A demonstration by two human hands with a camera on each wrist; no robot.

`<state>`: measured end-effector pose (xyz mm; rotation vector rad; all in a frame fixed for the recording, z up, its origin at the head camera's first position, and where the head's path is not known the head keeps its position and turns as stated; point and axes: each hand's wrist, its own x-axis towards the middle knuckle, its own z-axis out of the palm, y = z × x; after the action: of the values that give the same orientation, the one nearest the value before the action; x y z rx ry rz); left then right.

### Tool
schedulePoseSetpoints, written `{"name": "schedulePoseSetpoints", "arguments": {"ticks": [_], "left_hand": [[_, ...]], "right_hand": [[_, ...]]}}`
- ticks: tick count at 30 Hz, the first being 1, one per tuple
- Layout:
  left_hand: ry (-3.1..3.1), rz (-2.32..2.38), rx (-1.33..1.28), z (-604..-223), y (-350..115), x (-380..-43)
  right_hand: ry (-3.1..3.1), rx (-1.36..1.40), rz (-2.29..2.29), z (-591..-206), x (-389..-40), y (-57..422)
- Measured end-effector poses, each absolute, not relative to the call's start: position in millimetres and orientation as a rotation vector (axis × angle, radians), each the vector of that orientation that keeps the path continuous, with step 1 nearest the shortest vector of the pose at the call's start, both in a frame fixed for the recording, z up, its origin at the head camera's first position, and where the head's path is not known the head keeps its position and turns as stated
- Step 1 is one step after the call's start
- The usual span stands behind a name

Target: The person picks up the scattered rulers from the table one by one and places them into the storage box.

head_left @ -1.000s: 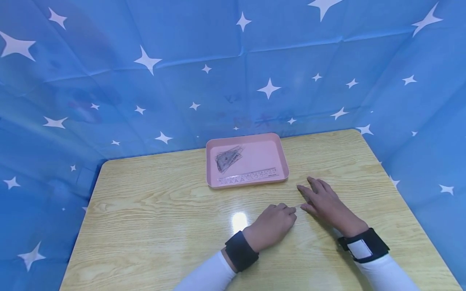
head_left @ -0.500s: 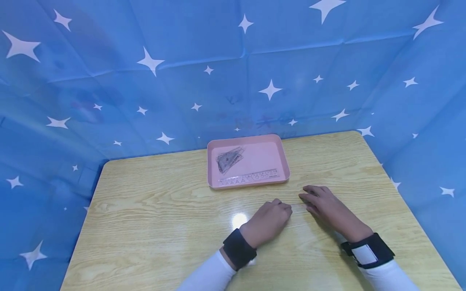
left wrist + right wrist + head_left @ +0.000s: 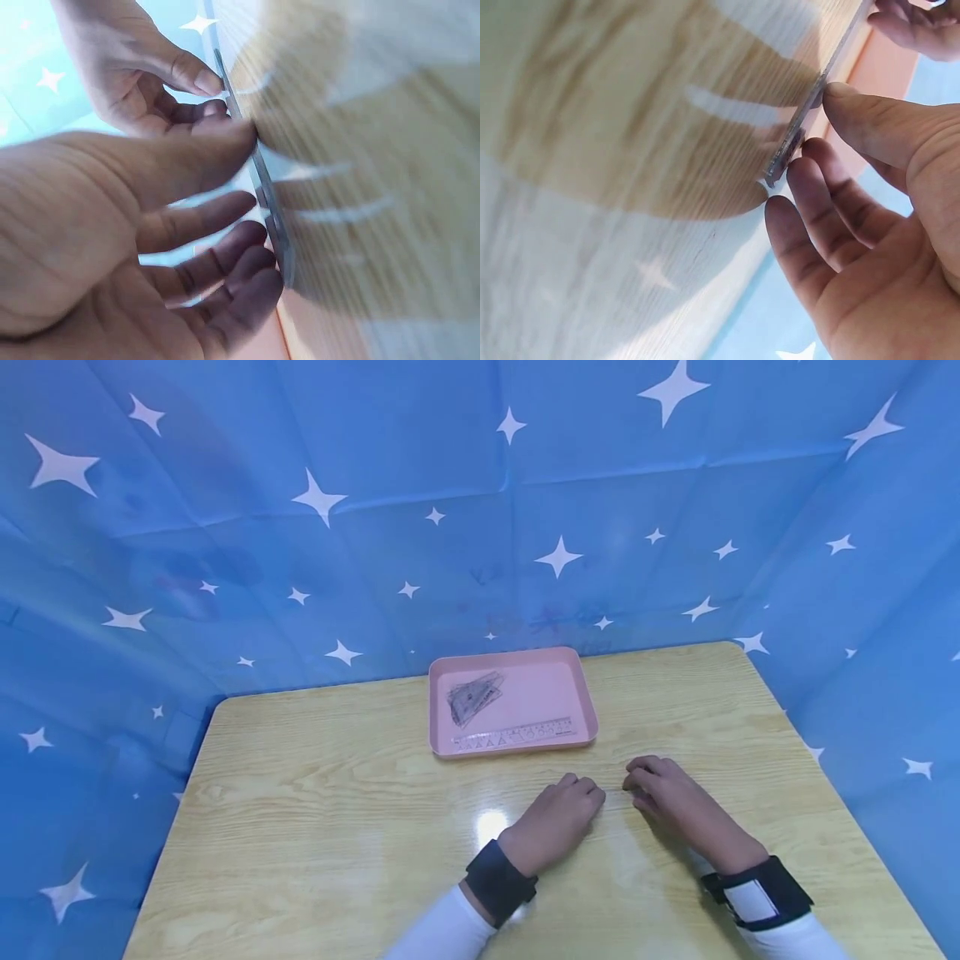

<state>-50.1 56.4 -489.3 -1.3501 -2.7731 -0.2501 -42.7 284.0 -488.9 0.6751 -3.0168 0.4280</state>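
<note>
A thin, clear, hard strip [image 3: 262, 178] lies low over the wooden tabletop, seen edge-on in both wrist views; its exact kind cannot be told. My left hand [image 3: 555, 822] holds one part of it, thumb and curled fingertips along its edge. At the other end, my right hand [image 3: 678, 802] pinches the strip [image 3: 793, 131] between thumb and bent fingers. In the head view the backs of my hands face up, and the strip between them barely shows. A small gap separates the two hands.
Beyond the hands stands a shallow pink tray [image 3: 536, 693] at the table's back edge. Inside lie a clear ruler [image 3: 517, 735] and a small pile of clear, dark-printed plastic pieces [image 3: 474, 697]. A blue star-patterned cloth [image 3: 375, 552] hangs behind the wooden table [image 3: 315, 827].
My right hand's fingers, spread at first, have drawn in and curled, and the hand sits slightly nearer to me. My left hand has shifted only a little. The tray's contents look unchanged.
</note>
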Motion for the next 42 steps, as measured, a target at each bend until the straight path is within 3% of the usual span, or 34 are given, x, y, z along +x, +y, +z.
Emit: {"name": "schedulePoseSetpoints", "arguments": {"ticks": [20, 30, 42], "left_hand": [[-2.967, -0.2, -1.011, -489.5, 62.5, -51.8], [-3.052, -0.319, -0.972, -490.7, 63.5, -51.2], [-3.103, -0.47, -0.965, -489.8, 61.0, -53.0]], "right_hand": [[-2.969, 0.691, 0.428, -494.4, -49.4, 280.2], [-3.133, 0.599, 0.496, -492.9, -45.4, 284.5], [-3.147, 0.683, 0.577, -485.2, -51.2, 287.8]]}}
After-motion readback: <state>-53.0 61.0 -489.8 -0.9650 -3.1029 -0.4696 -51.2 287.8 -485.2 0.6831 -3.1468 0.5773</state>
